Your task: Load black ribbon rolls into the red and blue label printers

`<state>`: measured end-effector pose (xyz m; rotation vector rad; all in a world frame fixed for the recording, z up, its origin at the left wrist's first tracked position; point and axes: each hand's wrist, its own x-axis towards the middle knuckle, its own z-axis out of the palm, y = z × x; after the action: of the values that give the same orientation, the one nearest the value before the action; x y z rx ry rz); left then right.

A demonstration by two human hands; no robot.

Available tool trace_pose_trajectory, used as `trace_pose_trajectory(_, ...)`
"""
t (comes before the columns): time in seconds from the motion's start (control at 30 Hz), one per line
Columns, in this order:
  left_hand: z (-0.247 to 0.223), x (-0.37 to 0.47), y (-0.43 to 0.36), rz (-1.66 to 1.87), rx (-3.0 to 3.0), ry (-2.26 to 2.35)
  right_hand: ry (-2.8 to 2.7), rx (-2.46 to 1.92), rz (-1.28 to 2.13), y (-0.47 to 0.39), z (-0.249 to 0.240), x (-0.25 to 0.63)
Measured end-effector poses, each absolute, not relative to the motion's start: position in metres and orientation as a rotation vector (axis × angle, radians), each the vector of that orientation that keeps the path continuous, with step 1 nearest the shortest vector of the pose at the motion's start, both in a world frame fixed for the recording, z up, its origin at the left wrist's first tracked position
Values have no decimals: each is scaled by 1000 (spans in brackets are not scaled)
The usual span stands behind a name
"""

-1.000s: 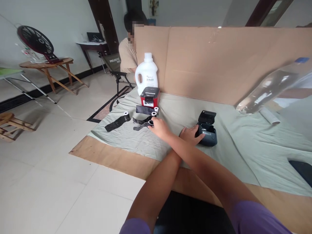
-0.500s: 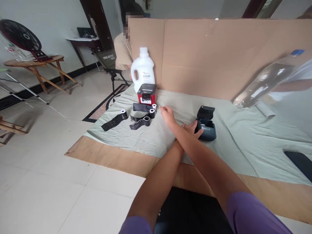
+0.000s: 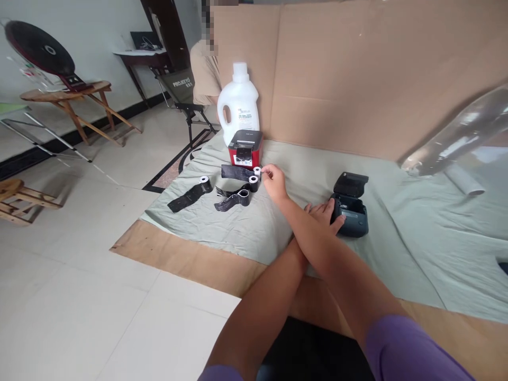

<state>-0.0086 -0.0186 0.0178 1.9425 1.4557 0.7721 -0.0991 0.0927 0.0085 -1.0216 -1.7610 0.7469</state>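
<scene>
- One arm, the right arm (image 3: 341, 264), crosses over the left arm (image 3: 273, 296). It would help to lift it a little when it moves, so it does not bump the other.
- The bench (image 3: 186, 259) has a wrinkly cloth (image 3: 222, 227) on it. Slow, light moves should be best, as the cloth could bunch up.
- The left grip (image 3: 323, 214) is spread out against the left side of the dark printer (image 3: 353, 225), not squeezed shut. A soft, steady push should be enough.
- The printer's lid (image 3: 351, 184) is up. It is wise not to lean on it.
- The near roll (image 3: 246, 201) has a curly black tail. The middle roll (image 3: 253, 179) is just behind it, so a sleeve or finger could catch them.
- The left roll (image 3: 203, 180) sits apart, with its tail out flat.
- The right grip (image 3: 273, 181) has its fingers bent in, right beside the far roll (image 3: 257, 170). I cannot tell if they pinch it. Holding its sides gently should stop it from unrolling.
- The red printer (image 3: 246, 151) is just behind that roll, and the white jug (image 3: 240, 106) is behind the printer. Small moves are safest there.
</scene>
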Motion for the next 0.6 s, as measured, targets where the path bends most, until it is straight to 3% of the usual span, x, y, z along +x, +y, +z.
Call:
trace_pose_trajectory(0.3, 24, -11, -14, 696, 1952, 1450, -2169, -651, 599, 62, 68, -150)
trace_pose_trajectory(0.47, 28, -13, -17, 652, 1934, 1454, -2794, -823, 550, 60, 83, -232)
trace_pose_trajectory(0.6, 23, -12, -16, 690, 2006, 1483, -2947, -975, 470, 59, 77, -262)
